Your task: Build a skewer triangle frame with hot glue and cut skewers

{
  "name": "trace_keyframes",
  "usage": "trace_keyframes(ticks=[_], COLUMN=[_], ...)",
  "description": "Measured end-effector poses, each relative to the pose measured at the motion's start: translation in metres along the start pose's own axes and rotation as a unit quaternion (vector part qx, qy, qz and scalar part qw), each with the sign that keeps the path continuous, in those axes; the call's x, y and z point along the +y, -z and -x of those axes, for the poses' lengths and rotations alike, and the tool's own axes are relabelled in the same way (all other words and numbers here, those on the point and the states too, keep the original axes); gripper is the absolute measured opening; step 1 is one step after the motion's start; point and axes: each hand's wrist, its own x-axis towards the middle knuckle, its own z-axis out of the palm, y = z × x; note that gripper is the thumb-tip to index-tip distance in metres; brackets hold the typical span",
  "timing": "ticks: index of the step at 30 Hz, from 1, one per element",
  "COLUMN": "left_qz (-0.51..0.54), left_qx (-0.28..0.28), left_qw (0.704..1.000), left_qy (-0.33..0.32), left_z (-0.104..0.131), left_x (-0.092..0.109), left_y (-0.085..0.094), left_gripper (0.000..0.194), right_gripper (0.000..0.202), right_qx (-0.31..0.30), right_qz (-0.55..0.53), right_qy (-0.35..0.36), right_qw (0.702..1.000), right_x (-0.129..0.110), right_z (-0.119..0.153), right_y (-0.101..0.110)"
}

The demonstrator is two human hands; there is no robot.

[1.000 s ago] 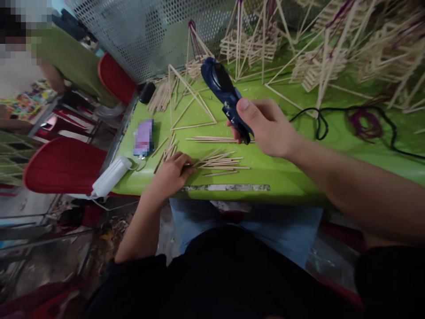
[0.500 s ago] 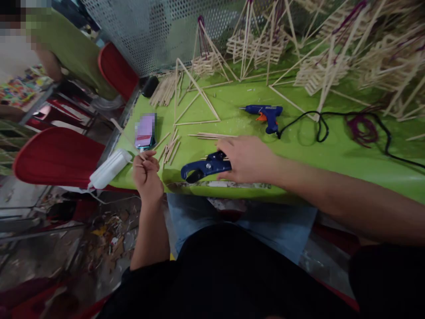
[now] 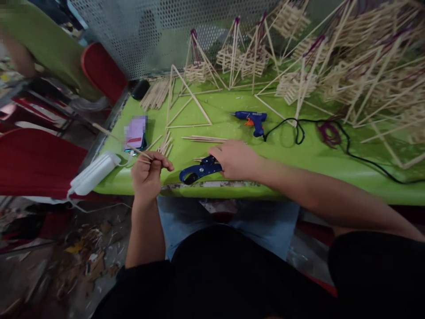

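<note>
My left hand [image 3: 148,179] pinches a thin wooden stick [image 3: 108,133] that points up and left over the table edge. My right hand [image 3: 239,159] is wrapped around the handles of a blue pipe cutter [image 3: 201,170]. Its hooked jaw faces left, near the front edge of the green table, apart from the stick. Short cut sticks [image 3: 168,146] lie just beyond my left hand. Longer sticks [image 3: 201,139] lie in a row beyond the cutter, and a few more stick ends show behind the tool, partly hidden by my right hand.
A blue glue gun [image 3: 255,120] with a black cord lies mid-table. Behind stand a triangular stick frame [image 3: 191,94] and several stick structures [image 3: 295,86]. A stick bundle [image 3: 156,94], a phone [image 3: 136,132] and a white cabled block [image 3: 94,173] are left. A person [image 3: 49,48] stands beyond a red chair.
My left hand has turned and its stick now shows longer, pointing up-left. The cutter stays in my right hand, a little tilted. The camera view has shifted slightly right.
</note>
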Motion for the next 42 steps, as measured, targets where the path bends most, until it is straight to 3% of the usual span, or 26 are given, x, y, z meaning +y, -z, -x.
trace_keyframes(ticks=[3, 7, 11, 14, 19, 28, 32, 35, 42], left_qz=[0.042, 0.076, 0.078, 0.034, -0.008, 0.003, 0.011, 0.021, 0.024], left_qx=[0.025, 0.058, 0.050, 0.030, 0.028, 0.059, 0.022, 0.024, -0.018], left_qw=[0.999, 0.995, 0.995, 0.999, 1.000, 0.998, 1.000, 0.999, 0.999], left_qy=[0.008, 0.027, 0.039, 0.031, 0.006, -0.015, 0.005, -0.014, -0.026], left_z=[-0.005, -0.010, -0.007, -0.003, -0.003, -0.002, -0.003, 0.000, 0.016], left_x=[-0.003, -0.008, -0.019, -0.025, -0.023, -0.018, -0.019, -0.012, 0.005], left_y=[-0.005, -0.018, -0.022, -0.020, -0.021, -0.031, -0.029, -0.035, -0.074], left_gripper=[0.034, 0.058, 0.050, 0.040, 0.045, 0.049, 0.049, 0.047, 0.042], right_gripper=[0.024, 0.025, 0.025, 0.032, 0.045, 0.040, 0.040, 0.048, 0.060], right_qx=[0.005, 0.003, -0.004, 0.020, 0.076, 0.210, 0.209, 0.193, 0.150], right_qz=[0.020, 0.021, 0.015, -0.011, -0.062, -0.150, -0.151, -0.113, -0.009], right_qy=[0.008, 0.001, -0.025, -0.060, -0.096, -0.119, -0.120, -0.126, -0.114], right_qw=[1.000, 1.000, 1.000, 0.998, 0.991, 0.959, 0.959, 0.967, 0.982], right_x=[-0.002, 0.002, 0.010, 0.016, 0.028, 0.040, 0.034, 0.030, 0.023], right_z=[0.000, -0.001, -0.005, -0.007, -0.005, 0.000, 0.000, 0.000, 0.001], right_y=[0.001, 0.001, -0.002, -0.002, 0.003, 0.009, 0.008, 0.005, 0.007])
